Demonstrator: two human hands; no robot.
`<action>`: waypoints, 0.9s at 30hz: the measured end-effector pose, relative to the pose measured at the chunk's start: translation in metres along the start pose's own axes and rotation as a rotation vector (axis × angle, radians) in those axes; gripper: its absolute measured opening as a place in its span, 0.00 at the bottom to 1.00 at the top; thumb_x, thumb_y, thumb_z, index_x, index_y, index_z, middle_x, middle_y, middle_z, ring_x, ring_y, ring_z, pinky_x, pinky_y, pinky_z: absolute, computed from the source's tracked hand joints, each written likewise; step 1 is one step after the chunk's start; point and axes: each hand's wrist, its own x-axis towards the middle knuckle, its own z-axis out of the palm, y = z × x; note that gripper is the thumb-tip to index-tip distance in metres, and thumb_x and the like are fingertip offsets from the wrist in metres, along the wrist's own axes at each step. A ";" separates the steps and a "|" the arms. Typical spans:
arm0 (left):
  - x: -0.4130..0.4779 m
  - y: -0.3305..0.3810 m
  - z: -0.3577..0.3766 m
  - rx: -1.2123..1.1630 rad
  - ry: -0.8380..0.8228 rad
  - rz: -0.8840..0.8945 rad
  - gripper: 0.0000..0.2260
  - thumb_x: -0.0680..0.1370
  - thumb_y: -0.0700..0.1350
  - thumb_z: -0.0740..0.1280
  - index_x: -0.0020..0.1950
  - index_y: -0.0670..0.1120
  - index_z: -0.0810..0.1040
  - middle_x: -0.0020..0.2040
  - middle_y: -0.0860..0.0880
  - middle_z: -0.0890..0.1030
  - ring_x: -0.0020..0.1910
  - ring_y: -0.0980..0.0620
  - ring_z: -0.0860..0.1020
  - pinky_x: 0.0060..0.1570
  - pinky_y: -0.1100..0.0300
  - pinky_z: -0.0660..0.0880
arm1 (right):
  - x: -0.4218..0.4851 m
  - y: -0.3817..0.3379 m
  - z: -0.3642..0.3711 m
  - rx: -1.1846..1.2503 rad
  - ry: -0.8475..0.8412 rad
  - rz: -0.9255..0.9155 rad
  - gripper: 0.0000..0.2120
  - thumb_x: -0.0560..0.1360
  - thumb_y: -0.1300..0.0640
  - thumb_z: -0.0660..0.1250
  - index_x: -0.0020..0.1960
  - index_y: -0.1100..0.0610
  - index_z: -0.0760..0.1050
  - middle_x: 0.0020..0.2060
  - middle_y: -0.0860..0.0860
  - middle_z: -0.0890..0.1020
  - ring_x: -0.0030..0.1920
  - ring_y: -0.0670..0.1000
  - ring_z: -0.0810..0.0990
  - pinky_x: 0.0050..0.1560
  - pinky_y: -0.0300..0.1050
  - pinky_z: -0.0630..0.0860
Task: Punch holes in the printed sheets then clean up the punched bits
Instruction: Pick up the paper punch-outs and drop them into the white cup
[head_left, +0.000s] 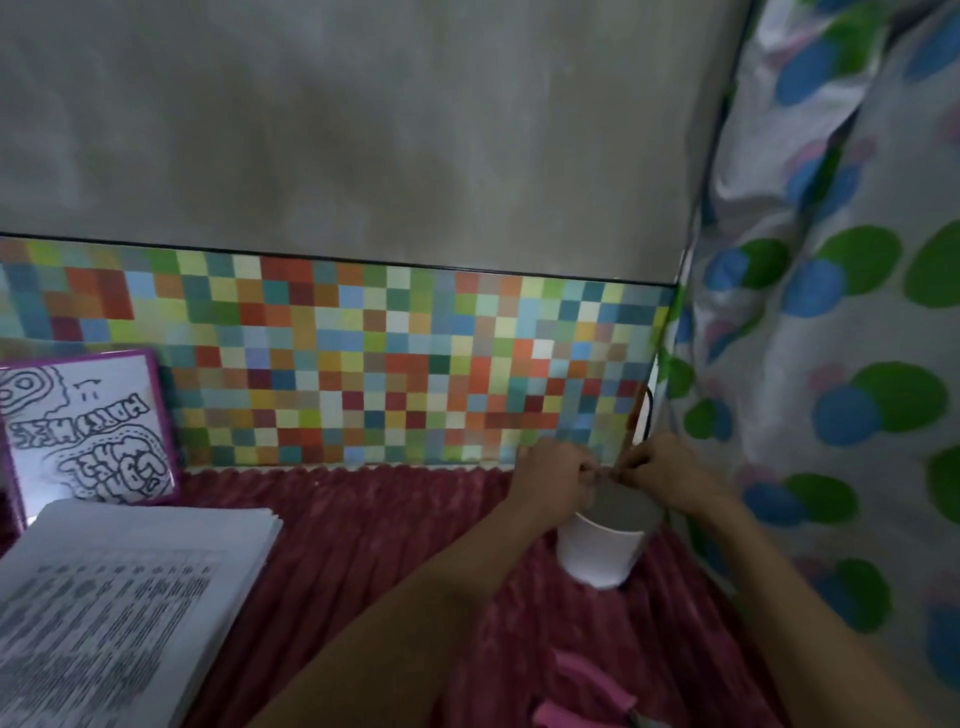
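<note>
Two hands in shot: the left hand and the right hand, both far right. One white cup just below them, only the one. One stack of printed sheets near left, a single pile; sheet count impossible to tell. One purple-framed board behind it. One pink object at the near edge, partly cut off. One dark red cloth, one band of coloured squares, one spotted fabric on the right, one black cable.
</note>
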 end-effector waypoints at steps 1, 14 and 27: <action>-0.001 0.001 -0.002 -0.006 0.053 -0.011 0.05 0.75 0.47 0.69 0.44 0.51 0.85 0.45 0.51 0.85 0.50 0.46 0.79 0.51 0.51 0.68 | 0.001 0.001 0.001 0.018 0.038 0.022 0.03 0.70 0.65 0.73 0.43 0.64 0.85 0.36 0.56 0.83 0.31 0.43 0.75 0.29 0.30 0.67; -0.024 -0.020 -0.028 -0.057 0.011 0.019 0.11 0.76 0.41 0.65 0.56 0.45 0.83 0.59 0.42 0.76 0.61 0.41 0.69 0.60 0.48 0.69 | 0.005 -0.015 0.025 -0.303 0.207 0.014 0.13 0.64 0.66 0.77 0.47 0.57 0.86 0.47 0.63 0.83 0.42 0.59 0.80 0.41 0.45 0.76; -0.107 -0.240 -0.152 0.140 0.084 -0.588 0.06 0.73 0.41 0.71 0.41 0.37 0.83 0.40 0.39 0.84 0.42 0.42 0.82 0.42 0.53 0.78 | 0.002 -0.199 0.187 0.429 -0.254 -0.401 0.12 0.66 0.69 0.73 0.32 0.53 0.84 0.30 0.47 0.84 0.32 0.42 0.79 0.39 0.41 0.77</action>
